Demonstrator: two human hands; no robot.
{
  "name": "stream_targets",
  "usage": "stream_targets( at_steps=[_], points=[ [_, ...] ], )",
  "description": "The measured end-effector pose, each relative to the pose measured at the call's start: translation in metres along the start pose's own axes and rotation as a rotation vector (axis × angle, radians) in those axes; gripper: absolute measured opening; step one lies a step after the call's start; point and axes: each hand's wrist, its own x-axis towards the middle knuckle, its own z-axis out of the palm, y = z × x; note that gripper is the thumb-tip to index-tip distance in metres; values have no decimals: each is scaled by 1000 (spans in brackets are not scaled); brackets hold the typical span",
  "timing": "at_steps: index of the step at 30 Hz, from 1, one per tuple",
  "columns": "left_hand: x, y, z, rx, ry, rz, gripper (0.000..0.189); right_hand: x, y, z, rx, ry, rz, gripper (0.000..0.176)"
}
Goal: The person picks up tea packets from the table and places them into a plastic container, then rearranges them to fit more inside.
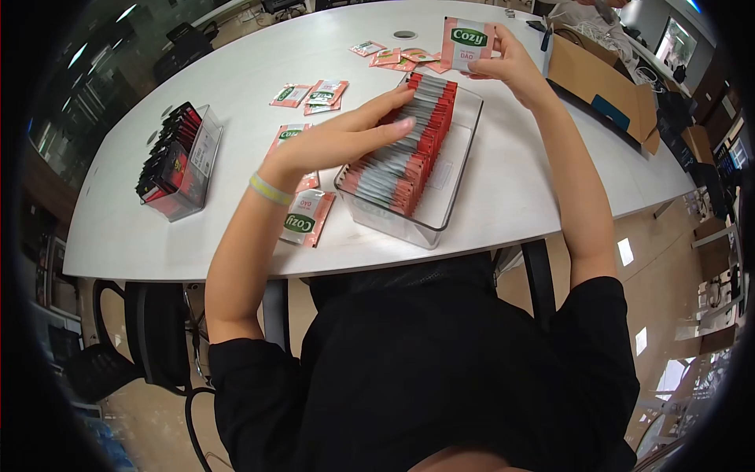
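Right hand [513, 69] is pinched shut on a single pink tea packet [467, 41], thumb and fingers on its right edge, so the packet sticks out to the left of the grip, upright with the green "Cozy" logo facing the camera. It's held up just past the far end of the clear box [440, 206], not touching it as far as I can tell. Left hand [346, 140] isn't gripping anything: it's flat and open, fingers spread and resting on top of the row of packets [397, 169] standing on edge inside that box, fingertips near the far end of the row. The row hugs the left side of the box, and the right side is bare plastic. There's a yellow-green wristband [270, 189] on the left wrist. A couple of loose packets [304, 218] lie on the white table [236, 63] right under that wrist, more are scattered farther out [313, 94], and another small bunch [403, 57] sits just left of the held packet. Well off to the left is a second clear box [178, 161] packed with dark red packets, and a cardboard box [602, 79] sits at the far right.
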Motion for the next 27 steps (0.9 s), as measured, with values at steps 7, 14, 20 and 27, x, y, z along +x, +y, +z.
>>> stream_targets(
  at_steps=[7,14,20,27],
  points=[
    [-4,-9,-14,-142,-185,70,90,-29,-68,36,128,-102,-110,63],
    [-9,5,-14,-268,-174,-175,74,-57,-95,53,-6,-284,-192,25],
    [-8,10,-15,-231,-193,-139,74,-61,-98,59,-359,-314,-326,12],
    [-4,-11,-15,-308,-232,39,75,-73,-97,76,-554,-344,-474,14]
  ],
)
